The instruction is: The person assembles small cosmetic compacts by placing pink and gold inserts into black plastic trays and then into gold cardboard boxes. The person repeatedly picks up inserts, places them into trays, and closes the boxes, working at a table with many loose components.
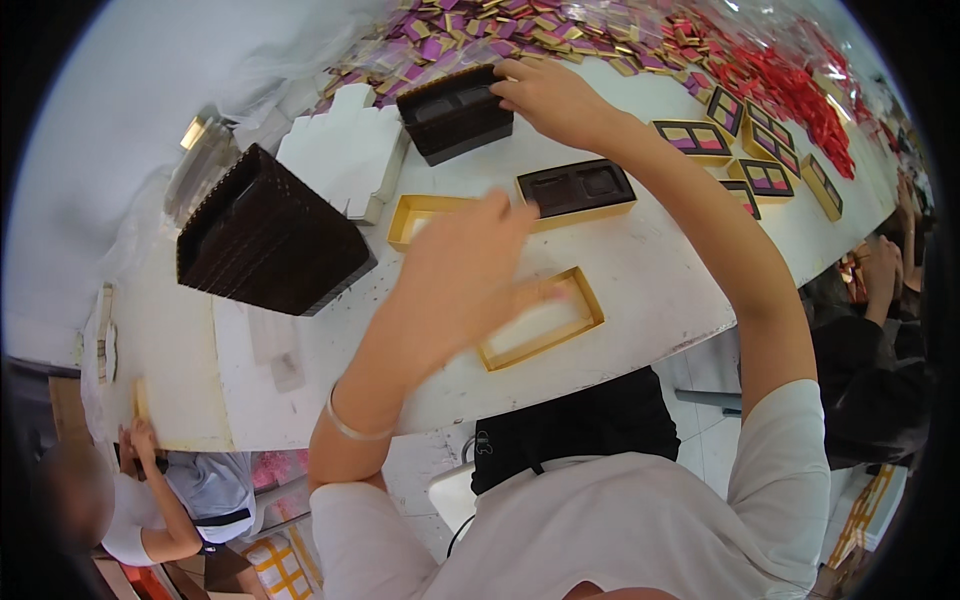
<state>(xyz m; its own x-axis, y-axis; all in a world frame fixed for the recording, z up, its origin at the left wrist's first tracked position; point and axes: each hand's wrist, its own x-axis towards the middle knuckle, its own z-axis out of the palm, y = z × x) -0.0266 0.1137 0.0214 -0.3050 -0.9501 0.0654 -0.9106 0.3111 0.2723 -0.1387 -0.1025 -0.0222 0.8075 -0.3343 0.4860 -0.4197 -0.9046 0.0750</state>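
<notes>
My right hand reaches to the far side of the table, its fingers closed on the right end of a short stack of black plastic trays. My left hand, smeared by motion, hovers above the gold boxes; its grip cannot be made out. Beneath its fingertips lies an open gold box with a pale inside. Beyond it is a gold box holding a black tray with two hollows. Another open gold box is partly covered by my left hand.
A tall leaning stack of black trays stands at left, beside white card pieces. Filled gold boxes sit at right. Purple and gold pieces and red packets heap along the back. Other people work at both sides.
</notes>
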